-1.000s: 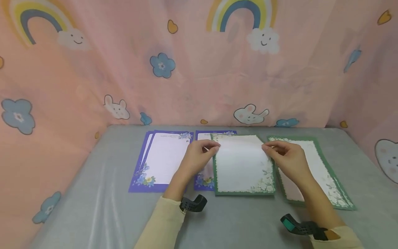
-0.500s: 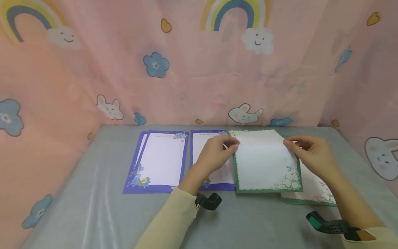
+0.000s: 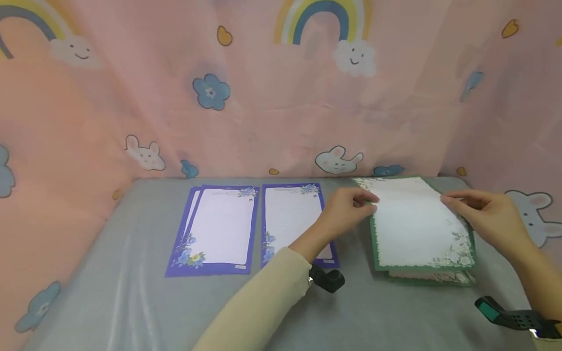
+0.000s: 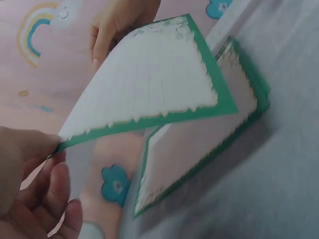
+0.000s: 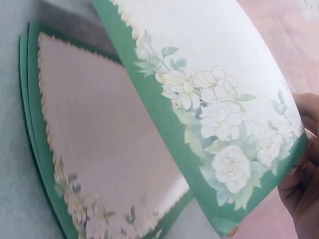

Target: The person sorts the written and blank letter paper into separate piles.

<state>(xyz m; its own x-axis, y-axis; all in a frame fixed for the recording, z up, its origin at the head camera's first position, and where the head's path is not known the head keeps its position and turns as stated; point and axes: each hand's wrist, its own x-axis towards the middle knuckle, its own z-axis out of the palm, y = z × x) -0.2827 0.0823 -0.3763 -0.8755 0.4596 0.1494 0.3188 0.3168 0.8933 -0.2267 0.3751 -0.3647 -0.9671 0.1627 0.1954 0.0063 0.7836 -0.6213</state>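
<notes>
Between both hands a sheet of stationery paper point(image 3: 417, 234) with a green border and white flowers is held up at the right. My left hand point(image 3: 342, 212) pinches its left edge between thumb and fingers. On the opposite edge, my right hand point(image 3: 496, 219) has the same kind of pinch. Under the raised sheet lie several matching green-bordered sheets point(image 3: 432, 278), mostly covered by it in the head view. The right wrist view shows these lower sheets point(image 5: 104, 124) stacked slightly out of line, apart from the held sheet point(image 5: 214, 114).
Purple-bordered sheets point(image 3: 221, 229) overlap in a pile at the left of the grey-covered table point(image 3: 131, 302). Another purple-bordered sheet point(image 3: 290, 214) lies just right of them, partly behind my left forearm. A pink patterned curtain point(image 3: 263, 122) hangs along the back and sides.
Both hands have carried the green-bordered sheet rightward, off the purple-bordered sheet and over the green-bordered stack. The head view has turned slightly right.
</notes>
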